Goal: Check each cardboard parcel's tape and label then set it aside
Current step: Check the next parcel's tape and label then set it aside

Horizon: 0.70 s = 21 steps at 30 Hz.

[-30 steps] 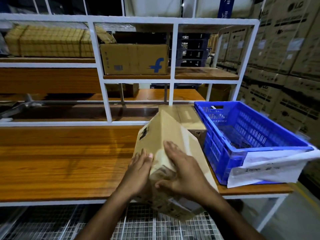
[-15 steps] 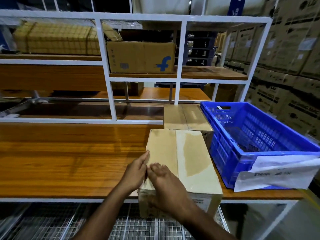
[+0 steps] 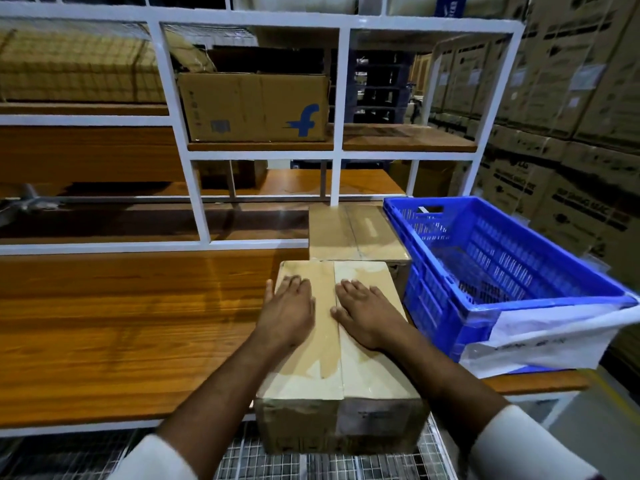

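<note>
A cardboard parcel lies flat on the wooden table, its near end hanging over the front edge. Wide clear tape covers its top, with a seam down the middle. My left hand rests palm down on the left half of the top, fingers spread. My right hand lies flat on the right half, beside the seam. A label patch shows on the parcel's front face. A second taped parcel sits just behind it, touching the blue crate.
A blue plastic crate with a white plastic sheet over its near corner stands at the right. White shelf frames rise behind, holding a box with a blue logo. Stacked cartons fill the right. Wire mesh lies below the table edge.
The parcel went from tilted on edge to lying flat. My hands slid from its near left corner to the top, one on each side of the seam.
</note>
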{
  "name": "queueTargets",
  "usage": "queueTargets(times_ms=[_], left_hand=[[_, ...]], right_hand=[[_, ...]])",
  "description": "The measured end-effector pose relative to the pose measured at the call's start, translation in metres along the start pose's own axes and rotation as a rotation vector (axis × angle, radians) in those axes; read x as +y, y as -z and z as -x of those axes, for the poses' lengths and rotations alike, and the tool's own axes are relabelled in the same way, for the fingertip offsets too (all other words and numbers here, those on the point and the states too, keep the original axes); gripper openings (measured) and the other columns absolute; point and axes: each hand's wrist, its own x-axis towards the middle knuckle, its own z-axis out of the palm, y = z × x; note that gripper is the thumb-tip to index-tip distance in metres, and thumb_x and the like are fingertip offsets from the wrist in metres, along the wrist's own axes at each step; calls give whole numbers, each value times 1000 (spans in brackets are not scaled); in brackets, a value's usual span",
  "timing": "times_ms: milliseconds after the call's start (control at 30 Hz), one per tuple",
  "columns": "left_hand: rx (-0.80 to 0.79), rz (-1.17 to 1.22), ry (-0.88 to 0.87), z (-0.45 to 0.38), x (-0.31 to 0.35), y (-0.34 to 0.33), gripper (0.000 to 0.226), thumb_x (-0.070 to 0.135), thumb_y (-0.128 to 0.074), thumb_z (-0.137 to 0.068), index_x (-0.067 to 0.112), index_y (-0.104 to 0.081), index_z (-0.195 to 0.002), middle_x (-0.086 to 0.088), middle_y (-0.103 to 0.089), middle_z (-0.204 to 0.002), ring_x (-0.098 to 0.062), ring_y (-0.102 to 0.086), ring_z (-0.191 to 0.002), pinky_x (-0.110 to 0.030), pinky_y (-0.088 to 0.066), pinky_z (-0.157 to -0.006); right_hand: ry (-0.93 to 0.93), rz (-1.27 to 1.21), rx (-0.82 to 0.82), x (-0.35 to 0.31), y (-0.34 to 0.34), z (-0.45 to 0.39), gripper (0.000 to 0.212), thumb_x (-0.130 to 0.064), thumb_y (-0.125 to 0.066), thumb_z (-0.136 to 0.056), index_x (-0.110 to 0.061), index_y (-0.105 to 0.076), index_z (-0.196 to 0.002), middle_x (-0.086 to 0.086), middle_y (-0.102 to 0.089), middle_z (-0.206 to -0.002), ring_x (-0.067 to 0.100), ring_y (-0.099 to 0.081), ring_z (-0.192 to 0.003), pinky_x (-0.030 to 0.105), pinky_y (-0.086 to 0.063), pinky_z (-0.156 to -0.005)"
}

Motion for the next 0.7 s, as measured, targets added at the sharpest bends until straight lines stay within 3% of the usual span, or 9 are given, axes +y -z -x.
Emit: queueTargets(times_ms=[233,367,533,700], left_hand=[[-57,-19,-195,-47,18,1,54,32,-25,-105,16,-18,-156,-4,-15,-164,-17,-9,-151,-40,-11,-123],[-46,-32,-200,-48,16,-3,55,32,-26,-104,15,-18,-156,-4,-16,-164,-17,-11,-151,-38,-12,-123],[-67,-37,-176,-46,15,2,55,36,-23,-106,18,-17,-157,-1,-14,-164,-15,-11,-151,-39,-12,-122],[-30,53,-53,-20,-2,6,51,32,-30,-106,20,-22,-156,1,-20,-163,-16,-16,-150,-36,-13,-120]], right_hand=[[-19,31,-6,9,1,-50,59,-38,-20,-106,-12,-12,-158,6,-9,-166,21,-7,-152,47,-8,-122],[-25,56,51,9,-7,-53,58,-37,-22,-105,-11,-16,-157,7,-13,-165,21,-10,-152,45,-9,-121],[11,44,-13,17,5,-47,58,-38,-23,-106,-14,-15,-158,5,-11,-165,19,-9,-152,44,-10,-121],[-93,70,-49,35,12,-27,61,-42,-25,-104,-13,-16,-157,6,-13,-165,20,-12,-151,46,-16,-122]])
